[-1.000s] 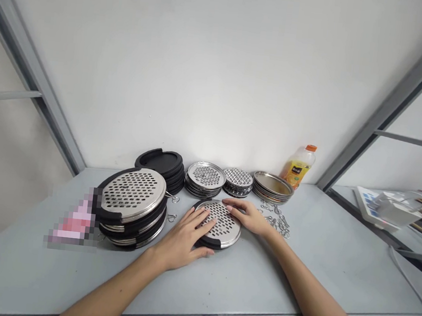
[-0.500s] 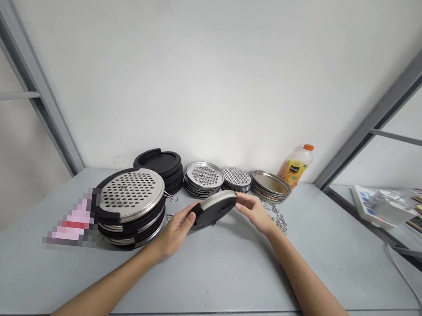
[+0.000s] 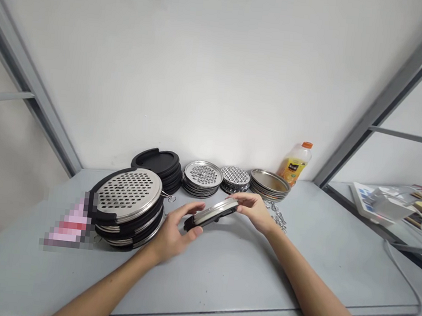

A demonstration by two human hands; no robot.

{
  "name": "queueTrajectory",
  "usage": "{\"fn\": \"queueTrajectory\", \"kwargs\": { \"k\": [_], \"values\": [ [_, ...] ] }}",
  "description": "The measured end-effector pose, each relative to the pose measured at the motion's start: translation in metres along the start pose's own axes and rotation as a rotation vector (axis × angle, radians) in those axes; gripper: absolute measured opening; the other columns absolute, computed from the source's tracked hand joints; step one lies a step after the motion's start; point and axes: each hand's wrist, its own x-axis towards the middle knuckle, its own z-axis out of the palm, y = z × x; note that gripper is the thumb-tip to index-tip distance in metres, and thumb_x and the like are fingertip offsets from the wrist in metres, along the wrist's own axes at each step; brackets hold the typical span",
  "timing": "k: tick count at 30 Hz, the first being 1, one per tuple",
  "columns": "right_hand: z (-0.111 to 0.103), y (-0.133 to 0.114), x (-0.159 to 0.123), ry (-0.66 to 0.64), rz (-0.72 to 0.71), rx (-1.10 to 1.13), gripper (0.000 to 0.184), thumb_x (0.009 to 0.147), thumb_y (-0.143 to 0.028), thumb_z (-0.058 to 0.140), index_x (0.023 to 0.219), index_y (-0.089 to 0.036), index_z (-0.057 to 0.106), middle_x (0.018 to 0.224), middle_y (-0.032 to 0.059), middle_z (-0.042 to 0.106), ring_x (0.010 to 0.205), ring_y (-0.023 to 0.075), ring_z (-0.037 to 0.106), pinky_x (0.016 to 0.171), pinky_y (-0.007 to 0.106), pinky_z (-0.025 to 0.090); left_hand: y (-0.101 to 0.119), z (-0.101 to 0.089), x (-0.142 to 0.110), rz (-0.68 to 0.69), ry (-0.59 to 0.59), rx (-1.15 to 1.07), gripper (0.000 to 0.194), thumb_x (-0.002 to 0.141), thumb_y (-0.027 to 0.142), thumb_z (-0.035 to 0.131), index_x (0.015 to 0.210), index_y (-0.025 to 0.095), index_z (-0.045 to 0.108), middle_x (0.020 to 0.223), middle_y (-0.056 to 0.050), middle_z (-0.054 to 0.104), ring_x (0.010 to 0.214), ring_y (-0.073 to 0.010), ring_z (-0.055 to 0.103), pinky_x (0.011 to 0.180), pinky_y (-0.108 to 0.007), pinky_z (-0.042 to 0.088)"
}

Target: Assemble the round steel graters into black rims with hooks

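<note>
Against white wall [image 3: 220,68], grey table [image 3: 237,266]

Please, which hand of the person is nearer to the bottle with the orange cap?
Right. The right hand, on the raised grater disc, is in front of the bottle and left of it. The left hand is farther left, by the disc's other end.

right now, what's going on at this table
A person's right hand grips one edge of a black-bottomed metal disc, tilted over the table; the left hand curves around its other end, contact unclear. A stack of metal discs in black holders stands to the left, other stacks along the wall.
</note>
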Motion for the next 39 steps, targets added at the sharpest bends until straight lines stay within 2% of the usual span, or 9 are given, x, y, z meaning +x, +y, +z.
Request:
{"fn": "queueTrajectory", "kwargs": {
  "k": [4,10,18,26,32,36,39],
  "values": [
    [0.001,0.000,0.000,0.017,-0.016,0.012,0.034,0.058,-0.041,0.082,0.083,-0.020,0.072,0.078,0.0035,0.071,0.071,0.0190,0.064,0.070,0.032,0.052,0.004,0.000,0.002,0.026,0.043,0.119,0.036,0.091,0.029,0.053,0.125,0.019,0.054,0.121,-0.009,0.062,0.111,-0.0233,0.058,0.097,-0.036,0.045],
    [-0.001,0.002,0.000,0.029,-0.122,0.032,0.026,0.065,-0.039,0.079,0.084,-0.022,0.074,0.085,0.0028,0.067,0.074,0.0170,0.060,0.067,0.029,0.050,0.000,0.002,0.002,0.089,0.130,0.283,0.036,0.090,0.020,0.051,0.126,0.020,0.053,0.111,-0.007,0.064,0.103,-0.0196,0.060,0.094,-0.034,0.047],
    [0.004,-0.004,-0.002,-0.017,-0.176,0.011,0.025,0.063,-0.035,0.082,0.086,-0.026,0.076,0.089,0.0032,0.063,0.082,0.0180,0.057,0.072,0.031,0.047,-0.003,0.001,-0.001,0.179,0.076,0.417,0.046,0.089,0.022,0.058,0.133,0.023,0.045,0.122,-0.007,0.061,0.110,-0.0198,0.059,0.097,-0.035,0.047],
    [0.008,-0.007,-0.003,-0.043,-0.171,-0.021,0.031,0.058,-0.038,0.085,0.084,-0.023,0.075,0.089,0.0050,0.066,0.083,0.0206,0.059,0.075,0.035,0.048,-0.009,0.001,-0.002,0.228,0.085,0.434,0.040,0.091,0.019,0.056,0.130,0.024,0.050,0.124,-0.007,0.061,0.116,-0.0198,0.057,0.100,-0.036,0.047],
    [0.009,-0.015,-0.005,-0.134,-0.137,-0.136,0.027,0.078,-0.046,0.068,0.091,-0.023,0.073,0.100,0.0075,0.069,0.099,0.0245,0.061,0.088,0.039,0.048,-0.005,0.000,-0.001,0.255,0.094,0.454,0.040,0.092,0.018,0.054,0.131,0.024,0.051,0.125,-0.007,0.060,0.115,-0.0199,0.058,0.100,-0.037,0.048],
    [0.009,-0.019,-0.007,-0.232,-0.075,-0.179,0.040,0.082,-0.053,0.059,0.106,-0.023,0.069,0.117,0.0090,0.065,0.113,0.0277,0.057,0.096,0.042,0.044,-0.005,-0.001,-0.001,0.261,0.085,0.472,0.040,0.092,0.019,0.054,0.132,0.024,0.050,0.126,-0.007,0.059,0.115,-0.0201,0.058,0.100,-0.037,0.049],
    [0.008,-0.017,-0.007,-0.355,-0.036,-0.168,0.056,0.079,-0.062,0.058,0.117,-0.023,0.064,0.128,0.0103,0.059,0.119,0.0301,0.053,0.099,0.044,0.043,-0.007,-0.001,-0.001,0.276,0.063,0.471,0.041,0.092,0.018,0.054,0.133,0.025,0.049,0.127,-0.006,0.058,0.115,-0.0195,0.057,0.099,-0.036,0.049]
  ]
}}
